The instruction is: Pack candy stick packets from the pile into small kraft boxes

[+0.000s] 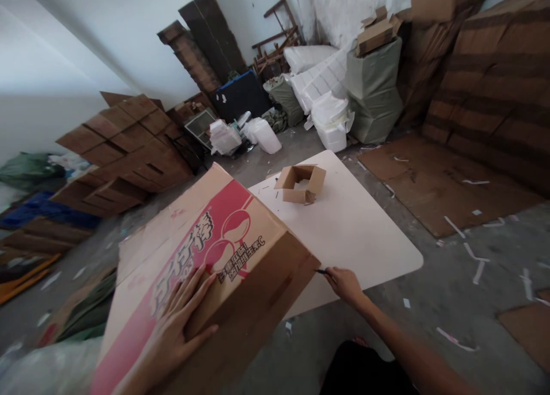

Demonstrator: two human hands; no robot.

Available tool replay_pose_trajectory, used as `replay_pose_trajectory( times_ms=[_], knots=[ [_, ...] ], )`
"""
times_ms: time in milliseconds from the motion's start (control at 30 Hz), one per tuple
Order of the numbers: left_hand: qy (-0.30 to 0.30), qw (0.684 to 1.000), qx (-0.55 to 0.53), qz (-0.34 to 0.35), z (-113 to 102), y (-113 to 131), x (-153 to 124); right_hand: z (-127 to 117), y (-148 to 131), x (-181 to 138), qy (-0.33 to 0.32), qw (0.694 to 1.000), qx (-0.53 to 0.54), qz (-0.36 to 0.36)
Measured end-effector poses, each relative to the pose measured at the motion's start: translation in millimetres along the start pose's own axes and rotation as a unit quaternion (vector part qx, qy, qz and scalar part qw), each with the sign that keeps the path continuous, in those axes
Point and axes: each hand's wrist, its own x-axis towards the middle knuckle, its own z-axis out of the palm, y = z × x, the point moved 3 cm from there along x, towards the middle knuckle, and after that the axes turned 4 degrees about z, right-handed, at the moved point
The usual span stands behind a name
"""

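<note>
Cardboard box (236, 263) at centre seems unopened, left hand (176, 320) flat on it, right hand (345, 284) apart, gripping dark tool (321, 271).

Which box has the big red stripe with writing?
The big carton under the left hand; the small open box on the white tabletop is plain brown.
</note>
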Motion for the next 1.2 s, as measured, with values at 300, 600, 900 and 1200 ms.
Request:
replay_pose_trajectory(
  times_ms=[300, 600, 900, 1200],
  knots=[
    [-0.018, 1.000, 0.009, -0.004, -4.3, 9.9, 9.5, 1.3, -61.7, 3.9, 0.102, 0.960, 0.204, 0.160],
    [-0.014, 0.999, -0.022, -0.042, -0.8, 22.1, 23.6, -2.8, -83.3, 25.0, 0.140, 0.950, 0.203, 0.194],
    [-0.010, 0.998, -0.033, -0.059, 2.0, 23.2, 23.6, 10.4, -130.2, 0.4, 0.062, 0.960, 0.136, 0.235],
    [0.001, 0.995, -0.047, -0.088, -0.5, 36.7, 15.5, 96.6, -207.5, -75.6, 0.083, 0.955, 0.182, 0.221]
  ],
)
